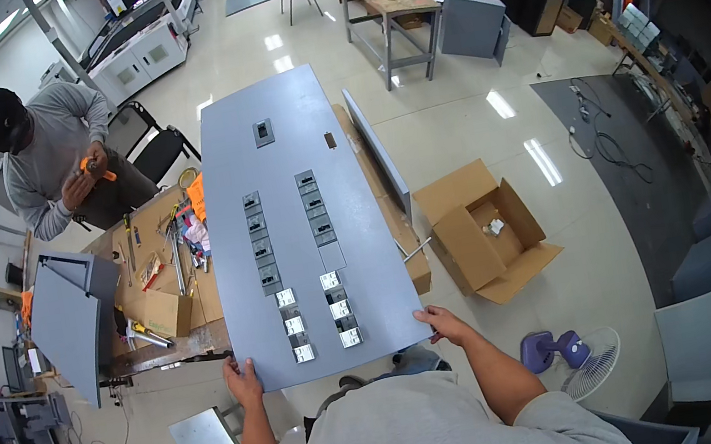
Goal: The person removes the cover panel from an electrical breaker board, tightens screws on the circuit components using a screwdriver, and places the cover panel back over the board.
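Note:
A long grey metal panel stretches away from me over the workbench. Its near left corner is gripped by my left hand, fingers closed round the edge. My right hand has hold of the near right edge, the thumb over it and the other fingers partly hidden underneath. Two columns of circuit breakers show in the panel's cut-outs: dark ones farther off and silver-faced ones nearer me. A single breaker sits near the far end, with a small rectangular hole to its right.
Hand tools, a small cardboard box and orange items crowd the workbench at left. Beyond it a co-worker holds something orange. At right stand an open carton, another grey panel and a purple fan.

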`<state>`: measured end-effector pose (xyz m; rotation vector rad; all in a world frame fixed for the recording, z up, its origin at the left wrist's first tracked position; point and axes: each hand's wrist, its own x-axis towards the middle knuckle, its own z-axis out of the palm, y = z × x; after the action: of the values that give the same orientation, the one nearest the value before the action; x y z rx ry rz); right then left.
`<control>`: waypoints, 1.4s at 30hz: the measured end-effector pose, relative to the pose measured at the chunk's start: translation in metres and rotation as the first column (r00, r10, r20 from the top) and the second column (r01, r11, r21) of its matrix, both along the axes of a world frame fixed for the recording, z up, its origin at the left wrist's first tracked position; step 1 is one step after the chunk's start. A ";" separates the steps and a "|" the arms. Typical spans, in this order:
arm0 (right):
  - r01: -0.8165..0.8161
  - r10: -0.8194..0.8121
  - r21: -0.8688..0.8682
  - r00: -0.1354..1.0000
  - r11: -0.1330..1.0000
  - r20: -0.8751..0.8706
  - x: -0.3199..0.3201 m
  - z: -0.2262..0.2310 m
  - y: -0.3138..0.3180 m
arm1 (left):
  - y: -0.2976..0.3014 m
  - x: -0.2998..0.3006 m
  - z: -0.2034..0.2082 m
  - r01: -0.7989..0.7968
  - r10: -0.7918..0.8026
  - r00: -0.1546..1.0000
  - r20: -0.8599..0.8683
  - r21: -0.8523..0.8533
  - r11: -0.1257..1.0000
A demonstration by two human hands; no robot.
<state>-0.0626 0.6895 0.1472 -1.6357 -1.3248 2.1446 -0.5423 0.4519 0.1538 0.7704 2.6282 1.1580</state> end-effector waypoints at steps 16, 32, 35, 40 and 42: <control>-0.364 0.373 0.149 0.927 0.920 -0.043 -0.014 0.005 0.091 | 0.075 0.178 0.036 0.213 -0.246 0.944 -0.218 -0.162 0.963; -0.287 0.320 0.198 0.934 0.937 -0.159 -0.012 0.008 0.085 | 0.078 0.189 0.031 0.189 -0.265 0.927 -0.264 -0.283 0.940; -0.313 0.335 0.163 0.933 0.936 -0.133 -0.011 0.007 0.085 | 0.076 0.188 0.029 0.184 -0.265 0.932 -0.247 -0.307 0.934; -0.369 0.391 0.209 0.918 0.905 -0.069 -0.010 0.001 0.088 | 0.075 0.186 0.027 0.181 -0.263 0.928 -0.263 -0.300 0.937; -0.370 0.391 0.200 0.917 0.907 -0.076 -0.009 -0.006 0.086 | 0.078 0.187 0.025 0.177 -0.257 0.931 -0.260 -0.295 0.939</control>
<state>-0.0714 0.7760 0.1414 -1.2439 -1.8693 2.1910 -0.3553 0.5297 0.1790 1.2220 2.7562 0.6522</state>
